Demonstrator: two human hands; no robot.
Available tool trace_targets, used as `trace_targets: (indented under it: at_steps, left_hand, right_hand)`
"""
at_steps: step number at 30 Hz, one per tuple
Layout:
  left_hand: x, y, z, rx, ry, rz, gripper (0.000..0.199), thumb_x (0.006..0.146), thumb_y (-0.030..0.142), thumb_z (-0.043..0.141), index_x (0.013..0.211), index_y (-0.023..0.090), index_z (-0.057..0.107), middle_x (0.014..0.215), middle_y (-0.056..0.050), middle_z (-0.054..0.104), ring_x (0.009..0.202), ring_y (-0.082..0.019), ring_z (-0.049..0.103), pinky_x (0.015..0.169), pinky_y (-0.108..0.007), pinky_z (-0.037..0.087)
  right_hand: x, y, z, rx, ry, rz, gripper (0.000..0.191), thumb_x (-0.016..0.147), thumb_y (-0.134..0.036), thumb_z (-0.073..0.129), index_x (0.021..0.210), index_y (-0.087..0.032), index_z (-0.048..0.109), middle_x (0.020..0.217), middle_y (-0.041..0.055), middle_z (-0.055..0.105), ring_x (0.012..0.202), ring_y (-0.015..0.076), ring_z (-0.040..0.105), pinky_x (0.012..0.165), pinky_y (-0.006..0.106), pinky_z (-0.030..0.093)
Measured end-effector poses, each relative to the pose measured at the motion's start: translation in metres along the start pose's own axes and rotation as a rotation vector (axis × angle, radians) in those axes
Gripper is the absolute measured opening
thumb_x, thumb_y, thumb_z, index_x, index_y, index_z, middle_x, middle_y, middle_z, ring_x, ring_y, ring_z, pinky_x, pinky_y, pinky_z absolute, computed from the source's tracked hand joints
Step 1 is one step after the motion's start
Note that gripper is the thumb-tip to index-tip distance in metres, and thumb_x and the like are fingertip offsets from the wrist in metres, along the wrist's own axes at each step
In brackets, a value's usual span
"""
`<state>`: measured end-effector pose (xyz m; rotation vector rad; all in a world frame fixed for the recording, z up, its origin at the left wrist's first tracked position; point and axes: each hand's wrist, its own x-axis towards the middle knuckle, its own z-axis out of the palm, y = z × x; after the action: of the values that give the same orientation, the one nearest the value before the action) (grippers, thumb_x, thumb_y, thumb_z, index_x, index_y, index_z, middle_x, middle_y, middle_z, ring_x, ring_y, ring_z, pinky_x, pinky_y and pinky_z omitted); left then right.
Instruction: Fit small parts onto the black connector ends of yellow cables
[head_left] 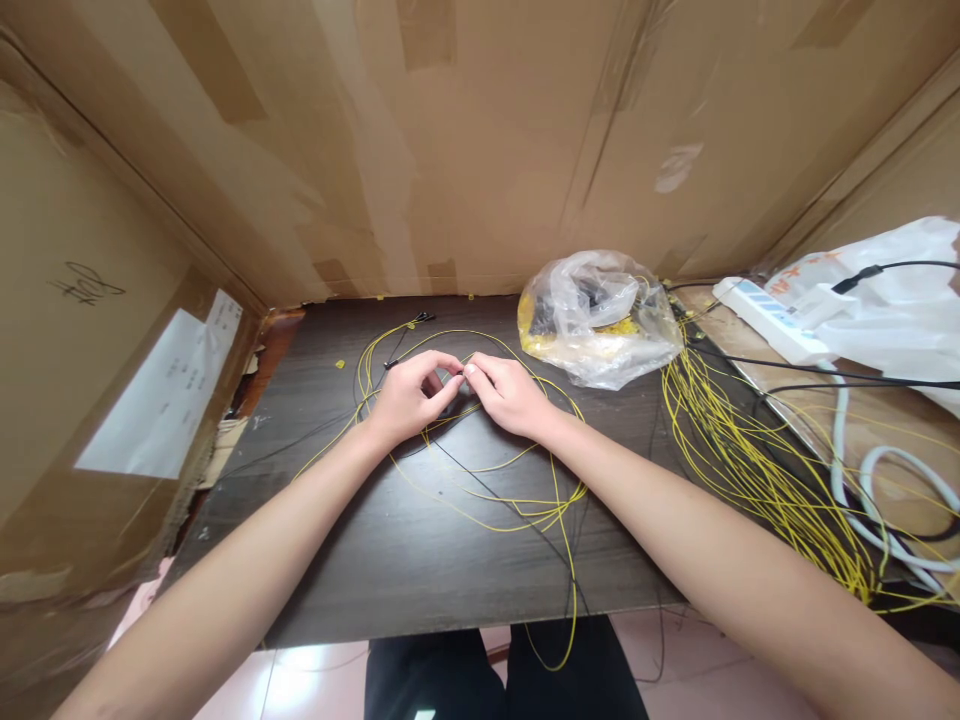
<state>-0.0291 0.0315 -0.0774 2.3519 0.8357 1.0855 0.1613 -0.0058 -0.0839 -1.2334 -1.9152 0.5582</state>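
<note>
My left hand (pixel 409 395) and my right hand (pixel 506 393) meet over the middle of a dark wooden table (pixel 360 560). Their fingertips pinch a small dark piece (pixel 454 378) on a thin cable between them. Loose loops of thin yellow cable (pixel 517 500) and a thin black wire lie under and around both hands. Two small black connector ends (pixel 422 319) lie just beyond my left hand. What exactly sits between the fingers is too small to make out.
A clear plastic bag (pixel 600 315) with yellow and dark parts lies at the back right. A thick bundle of yellow cables (pixel 750 460) spreads along the right edge. A white power strip (pixel 772 320), white cable and white bag are far right. Cardboard walls (pixel 465 140) enclose the table.
</note>
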Motion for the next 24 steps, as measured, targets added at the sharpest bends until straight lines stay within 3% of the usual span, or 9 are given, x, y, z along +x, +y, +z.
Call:
trace_targets:
  at_steps: [3, 10, 19, 24]
  left_hand:
    - [0.0000, -0.0008, 0.0003, 0.017, 0.005, 0.007, 0.013, 0.093, 0.028, 0.066, 0.098, 0.017, 0.070, 0.083, -0.002, 0.074, 0.053, -0.009, 0.060, 0.060, -0.023, 0.052]
    - [0.0008, -0.0027, 0.0010, -0.050, -0.001, -0.110, 0.018, 0.093, 0.033, 0.065, 0.099, 0.017, 0.071, 0.082, -0.003, 0.074, 0.053, -0.010, 0.060, 0.054, -0.021, 0.051]
    - [-0.0006, -0.0012, 0.0007, 0.060, 0.024, 0.067, 0.010, 0.093, 0.025, 0.066, 0.099, 0.017, 0.069, 0.085, -0.002, 0.074, 0.055, -0.009, 0.060, 0.060, -0.022, 0.051]
    - [-0.0002, -0.0019, 0.0015, 0.019, 0.019, -0.013, 0.013, 0.093, 0.028, 0.064, 0.099, 0.017, 0.069, 0.087, -0.003, 0.075, 0.055, -0.010, 0.061, 0.057, -0.021, 0.051]
  right_hand:
    - [-0.0002, -0.0012, -0.0006, -0.002, -0.009, 0.016, 0.031, 0.105, -0.031, 0.039, 0.077, -0.021, 0.049, 0.076, 0.0020, 0.059, 0.072, 0.0166, 0.053, 0.071, 0.030, 0.037]
    - [-0.0011, -0.0041, -0.0009, 0.049, 0.028, 0.015, 0.014, 0.100, -0.032, 0.050, 0.095, -0.020, 0.056, 0.090, 0.0033, 0.066, 0.076, 0.0169, 0.056, 0.071, 0.029, 0.039]
    - [0.0000, -0.0013, -0.0001, -0.001, -0.012, 0.022, 0.033, 0.106, -0.033, 0.037, 0.078, -0.021, 0.049, 0.075, 0.0019, 0.060, 0.070, 0.0163, 0.054, 0.071, 0.030, 0.038]
    - [-0.0008, -0.0033, -0.0009, 0.027, 0.007, 0.017, 0.024, 0.104, -0.033, 0.042, 0.087, -0.020, 0.054, 0.084, 0.0029, 0.064, 0.076, 0.0170, 0.057, 0.072, 0.029, 0.039]
